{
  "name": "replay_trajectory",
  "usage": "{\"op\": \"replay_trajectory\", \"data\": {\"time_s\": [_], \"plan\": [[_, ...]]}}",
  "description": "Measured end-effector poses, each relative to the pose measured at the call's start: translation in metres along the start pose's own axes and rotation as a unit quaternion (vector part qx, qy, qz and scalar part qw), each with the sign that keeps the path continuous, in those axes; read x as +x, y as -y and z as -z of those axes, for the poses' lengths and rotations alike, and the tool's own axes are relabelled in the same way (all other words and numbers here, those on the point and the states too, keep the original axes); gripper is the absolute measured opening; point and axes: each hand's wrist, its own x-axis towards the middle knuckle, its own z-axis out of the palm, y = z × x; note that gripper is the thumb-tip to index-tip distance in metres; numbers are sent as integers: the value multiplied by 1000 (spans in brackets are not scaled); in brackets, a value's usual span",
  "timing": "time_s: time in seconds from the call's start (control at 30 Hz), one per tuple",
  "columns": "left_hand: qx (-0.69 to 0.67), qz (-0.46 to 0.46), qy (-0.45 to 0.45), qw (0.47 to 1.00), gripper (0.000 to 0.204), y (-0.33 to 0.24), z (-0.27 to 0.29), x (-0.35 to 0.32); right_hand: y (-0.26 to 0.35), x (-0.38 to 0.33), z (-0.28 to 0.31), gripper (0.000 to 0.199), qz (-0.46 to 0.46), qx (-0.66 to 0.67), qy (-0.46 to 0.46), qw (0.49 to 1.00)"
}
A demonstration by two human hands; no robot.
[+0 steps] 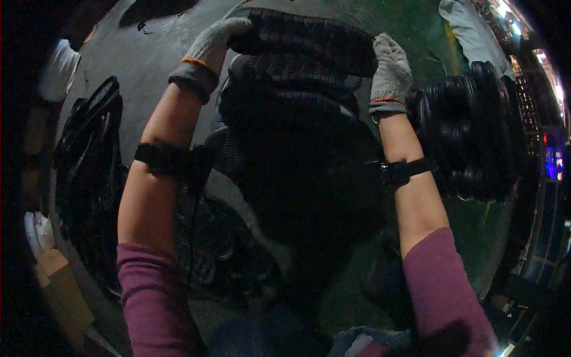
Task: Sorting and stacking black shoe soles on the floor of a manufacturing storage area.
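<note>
Both of my hands wear whitish knit work gloves with orange-trimmed cuffs. At the far side of a dark pile, a long, flattened black tyre [315, 38] with block tread lies crosswise between them. My left hand [217, 44] grips its left end, fingers curled over the top. At the right end, my right hand [391, 66] is closed against the tyre's edge, its fingertips partly hidden. Directly beneath is a stack of similar black tyres [285, 71], whose nearer part sinks into deep shadow.
To the right stands a bundle of glossy black tyres [467, 131]. More black rubber loops [92, 172] lie at the left. A whitish sack [476, 30] sits at the far right, and a cardboard box [65, 291] at the near left. The floor [148, 65] is grey and green.
</note>
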Motion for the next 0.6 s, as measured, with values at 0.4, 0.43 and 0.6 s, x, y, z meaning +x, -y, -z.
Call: {"op": "replay_trajectory", "data": {"time_s": [0.4,0.43,0.6], "plan": [[135,161,-308,928,56,-13,-26,-70,-28,42,40,55,60,-268,93,957],[153,169,-332,915,56,-13,5,-97,2,20,13,53,109,-303,94,942],[173,190,-363,896,33,-5,75,-218,62,-6,-55,47,548,-302,205,753]]}}
